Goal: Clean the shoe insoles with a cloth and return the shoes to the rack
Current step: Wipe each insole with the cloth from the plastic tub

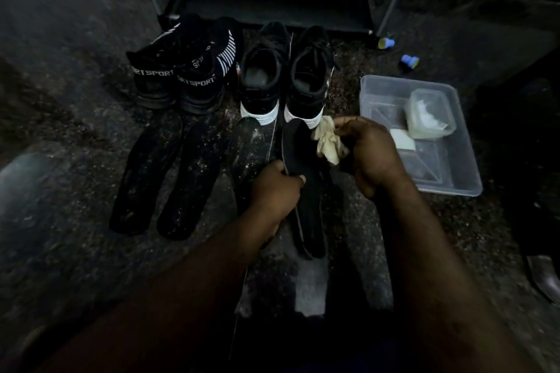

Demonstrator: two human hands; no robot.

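Insole (298,147) held just in front of the white-soled shoes (309,82). Left hand (274,191) fingers curl round its edge. Right hand (368,151) grips cloth (328,142) against it, fingertips hidden. Rack (272,9) behind is dim, top cut off.

The top edge cut off the rack (272,0), its shelves lost in darkness. The left hand (274,191) covered part of the insole (298,145) it gripped, and that arm hid the near end of a floor insole (247,142). Fingertips of the right hand (371,154) lay hidden behind the cloth (328,142) it pinched. What the box (430,115) in the tub (451,189) held was unclear. The right edge cut a shiny dark thing (545,278).
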